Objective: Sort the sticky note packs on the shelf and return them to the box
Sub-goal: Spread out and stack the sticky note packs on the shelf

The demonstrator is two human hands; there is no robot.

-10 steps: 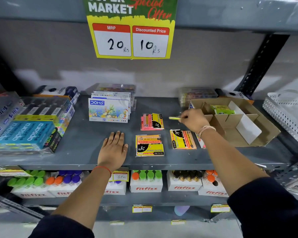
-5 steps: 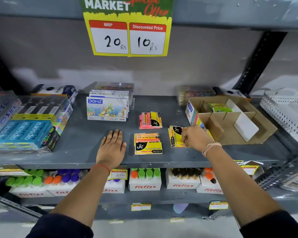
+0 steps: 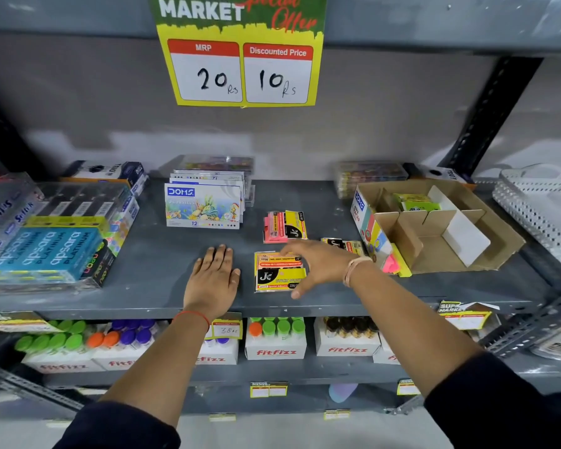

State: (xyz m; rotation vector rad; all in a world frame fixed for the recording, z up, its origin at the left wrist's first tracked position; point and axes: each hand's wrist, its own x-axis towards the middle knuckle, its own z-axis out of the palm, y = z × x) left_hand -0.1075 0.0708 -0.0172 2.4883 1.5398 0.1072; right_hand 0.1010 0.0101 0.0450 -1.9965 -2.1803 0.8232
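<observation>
Three sticky note packs lie loose on the grey shelf (image 3: 143,280), all to the left of the cardboard box (image 3: 506,244). The yellow pack (image 3: 274,277) is the one farthest from the box, near the shelf's front edge; the pink pack (image 3: 280,226) sits behind it, toward the back wall; the third pack (image 3: 342,245) lies just beside the box's left wall, partly hidden by the right wrist. Inside the box, a green pack (image 3: 416,202) rests in the rear compartment, behind the cardboard dividers, and the front compartments show bare cardboard. The right hand (image 3: 318,264) is over the yellow pack with its fingers spread and loosely curled, thumb near the pack's front right corner; whether the fingertips actually touch the pack I cannot tell, and nothing is grasped. The left hand (image 3: 214,280) lies palm down and flat on the shelf, fingers straight and together, left of the yellow pack, holding nothing.
</observation>
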